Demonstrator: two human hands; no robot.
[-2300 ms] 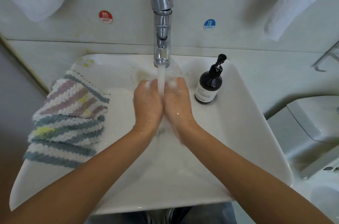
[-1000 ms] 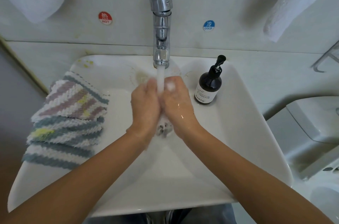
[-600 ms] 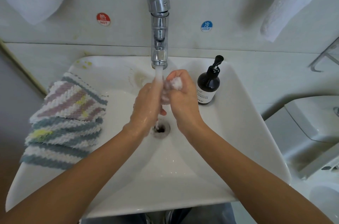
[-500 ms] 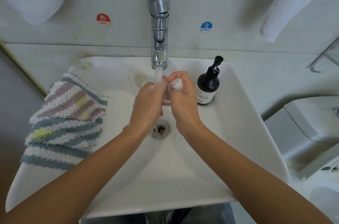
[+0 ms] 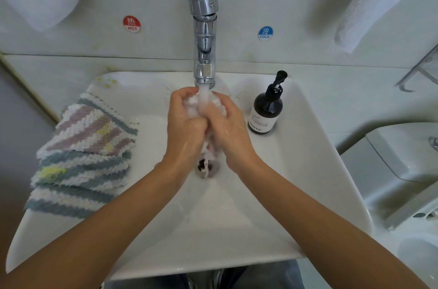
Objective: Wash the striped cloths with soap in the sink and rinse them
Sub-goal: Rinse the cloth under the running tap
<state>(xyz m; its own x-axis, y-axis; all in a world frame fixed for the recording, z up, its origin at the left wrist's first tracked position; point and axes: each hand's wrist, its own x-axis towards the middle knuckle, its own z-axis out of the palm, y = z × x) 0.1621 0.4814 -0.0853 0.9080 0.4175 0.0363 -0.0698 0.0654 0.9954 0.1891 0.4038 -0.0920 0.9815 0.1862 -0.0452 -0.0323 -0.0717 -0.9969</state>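
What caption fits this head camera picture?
Both hands scrub a soapy white cloth under the running chrome tap.

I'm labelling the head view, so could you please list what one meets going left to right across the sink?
Stack of striped cloths → left hand → wet cloth under the tap's stream → right hand → soap bottle.

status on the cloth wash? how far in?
Done: nothing looks finished. In hand: left hand and right hand squeeze one bunched cloth under the running faucet. Left: the striped cloth stack lies on the sink rim, stains showing; the soap bottle stands untouched.
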